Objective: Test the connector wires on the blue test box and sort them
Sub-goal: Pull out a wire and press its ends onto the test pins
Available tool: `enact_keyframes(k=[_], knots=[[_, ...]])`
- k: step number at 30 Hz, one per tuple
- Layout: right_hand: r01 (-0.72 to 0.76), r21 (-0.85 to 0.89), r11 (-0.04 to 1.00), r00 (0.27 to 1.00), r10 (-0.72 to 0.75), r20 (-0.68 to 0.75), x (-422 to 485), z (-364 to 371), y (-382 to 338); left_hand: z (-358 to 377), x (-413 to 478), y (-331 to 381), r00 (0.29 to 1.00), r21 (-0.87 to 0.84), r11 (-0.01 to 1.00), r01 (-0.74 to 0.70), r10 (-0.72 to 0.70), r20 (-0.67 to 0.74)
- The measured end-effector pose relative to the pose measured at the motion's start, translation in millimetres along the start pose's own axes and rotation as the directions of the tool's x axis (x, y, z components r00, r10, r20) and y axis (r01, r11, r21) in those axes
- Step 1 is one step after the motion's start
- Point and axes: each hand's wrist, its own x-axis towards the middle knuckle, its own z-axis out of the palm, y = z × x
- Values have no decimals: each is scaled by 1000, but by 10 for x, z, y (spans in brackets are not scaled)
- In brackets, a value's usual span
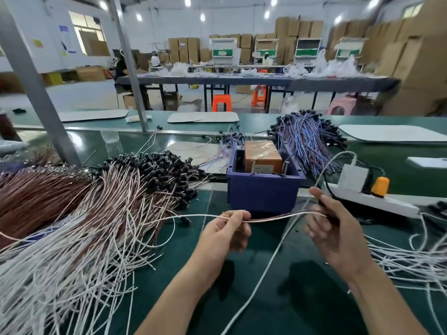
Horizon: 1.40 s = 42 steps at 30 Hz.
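The blue test box (262,192) stands mid-table with an orange-brown block inside it. In front of it a thin white and brown connector wire (278,216) stretches between my hands. My left hand (227,232) pinches the wire with curled fingers at its left part. My right hand (331,228) holds the wire's dark connector end between thumb and fingers. A big heap of white and brown wires with black connectors (101,206) covers the table at the left. More white wires (411,259) lie at the right.
A white power strip (377,201) with a white adapter and an orange plug lies right of the box; its white cable (273,257) crosses the green mat. Blue and purple wires (307,139) pile behind the box. A grey metal post (36,93) rises at the left.
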Motion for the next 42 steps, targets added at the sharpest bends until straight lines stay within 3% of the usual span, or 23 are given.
enact_keyframes(k=[8, 11, 14, 19, 23, 27, 29, 31, 34, 38, 42], knots=[[-58, 211, 976, 978, 98, -183, 1, -125, 34, 74, -27, -75, 998, 286, 958, -31, 14, 60], [-46, 435, 899, 981, 122, -148, 6, -138, 22, 79, -34, -91, 998, 328, 944, -28, 6, 69], [-92, 492, 866, 987, 143, -68, 8, -141, 13, 83, -34, -101, 998, 364, 931, -32, 8, 67], [-27, 445, 895, 984, 102, -144, 32, -139, 14, 63, 1, -108, 1000, 374, 927, -23, 18, 17], [-12, 349, 937, 984, 74, -163, 29, -202, 46, 53, 30, -111, 999, 259, 965, 32, -21, -44], [-36, 109, 993, 994, 46, -94, 31, -178, 103, 6, 62, -71, 978, 56, 997, 55, -42, -206], [-36, -139, 990, 997, 25, -76, 23, -115, 162, -37, 82, -37, 953, -14, 999, 28, -31, -301], [11, -433, 901, 999, -24, -26, -14, -35, 251, -69, 87, -20, 935, -24, 1000, 9, -16, -355], [157, -711, 685, 988, -99, 122, -103, 78, 402, -68, 73, -23, 931, 26, 1000, -2, 11, -366], [247, -902, 355, 967, -143, 209, -161, 144, 516, -48, 70, -25, 922, 130, 989, -65, 109, -373], [202, -974, 99, 978, -73, 195, -175, 201, 560, -84, 74, -15, 882, 175, 978, -111, 178, -436]])
